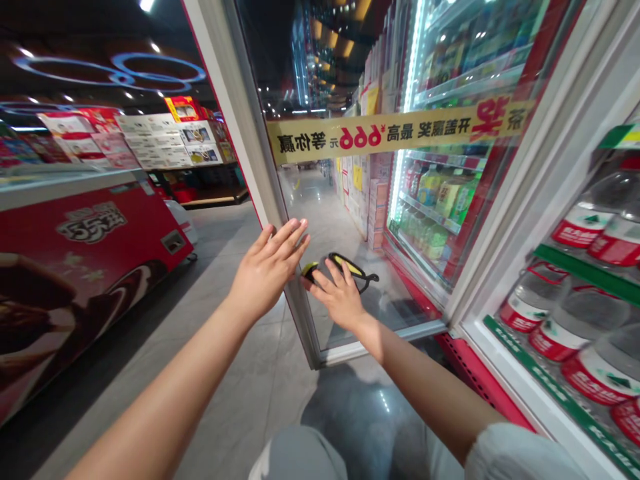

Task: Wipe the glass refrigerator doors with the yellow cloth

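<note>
A glass cooler door [350,200] with a pale metal frame stands swung open in front of me. My left hand [267,273] lies stretched out against the door's outer edge, fingers straight and holding nothing. Lower and to its right, my right hand [343,300] is open, fingers spread toward the inner side of the glass. Close around its fingertips shows a black-rimmed yellow item [350,265] with a thin loop; its kind, and whether it is on or beyond the glass, I cannot tell. A yellow banner [400,133] with mirrored lettering crosses the glass.
To the right, large water bottles [595,360] with red and white labels stand on cooler shelves with green strips [555,393]. A red chest freezer [100,253] is at left. Stacked boxes [170,143] stand behind it. Grey tiled floor [235,373] lies below.
</note>
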Demonstrator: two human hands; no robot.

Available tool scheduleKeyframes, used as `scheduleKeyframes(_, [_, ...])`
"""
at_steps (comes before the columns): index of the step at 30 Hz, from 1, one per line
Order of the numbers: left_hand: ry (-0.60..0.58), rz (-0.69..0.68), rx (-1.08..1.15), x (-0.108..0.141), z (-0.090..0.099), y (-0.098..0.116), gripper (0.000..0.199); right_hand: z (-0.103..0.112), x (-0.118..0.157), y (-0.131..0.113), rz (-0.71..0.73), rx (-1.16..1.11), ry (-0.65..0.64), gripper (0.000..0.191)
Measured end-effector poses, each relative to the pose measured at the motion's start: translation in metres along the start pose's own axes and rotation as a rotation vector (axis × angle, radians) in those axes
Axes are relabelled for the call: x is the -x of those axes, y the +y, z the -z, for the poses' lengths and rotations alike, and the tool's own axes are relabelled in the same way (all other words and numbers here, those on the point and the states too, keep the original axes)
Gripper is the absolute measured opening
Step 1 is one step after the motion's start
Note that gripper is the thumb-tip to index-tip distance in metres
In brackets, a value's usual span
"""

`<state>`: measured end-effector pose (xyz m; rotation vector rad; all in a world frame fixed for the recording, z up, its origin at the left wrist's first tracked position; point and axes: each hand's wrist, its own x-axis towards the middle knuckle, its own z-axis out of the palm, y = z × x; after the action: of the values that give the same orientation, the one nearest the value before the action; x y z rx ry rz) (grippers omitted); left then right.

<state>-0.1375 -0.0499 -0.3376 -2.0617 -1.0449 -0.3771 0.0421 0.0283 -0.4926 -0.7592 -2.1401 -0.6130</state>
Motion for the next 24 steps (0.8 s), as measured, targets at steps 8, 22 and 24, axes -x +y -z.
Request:
scheduleKeyframes(8, [-0.011, 0.032, 0.001, 0.001, -0.01, 0.001, 0.052, 0.027, -0.02, 0.034, 0.035, -0.04, -0.029, 0.062])
scheduleKeyframes(22, [0.018, 0.05, 0.053, 0.002, -0.02, 0.003, 0.049, -0.012, 0.032, 0.027, 0.341, -0.016, -0.191, 0.046])
scheduleKeyframes(24, [0.026, 0.063, 0.046, 0.002, -0.019, 0.006, 0.049, -0.001, 0.009, 0.024, 0.168, 0.018, -0.109, 0.054])
